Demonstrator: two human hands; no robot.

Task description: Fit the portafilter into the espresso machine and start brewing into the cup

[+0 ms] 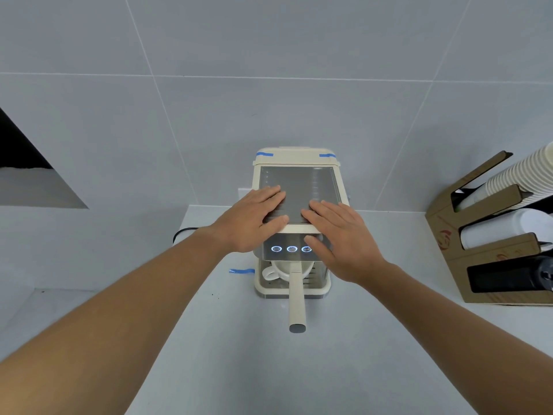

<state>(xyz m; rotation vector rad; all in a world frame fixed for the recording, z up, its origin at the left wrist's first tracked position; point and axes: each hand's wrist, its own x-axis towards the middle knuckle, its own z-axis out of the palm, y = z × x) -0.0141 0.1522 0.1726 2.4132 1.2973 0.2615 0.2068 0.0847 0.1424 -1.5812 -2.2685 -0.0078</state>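
Cup [279,269] on the drip tray under the machine [296,163], contents hidden, portafilter [296,295] locked in above it, handle pointing straight out toward the counter's [239,354] near edge, left hand [254,220] flat and spread on the machine's top, right hand [338,235] spread, thumb by the lit buttons [291,249], cardboard holder [478,250] of paper cups at the counter's right edge.

Bright even light, soft focus — wide-angle distortion
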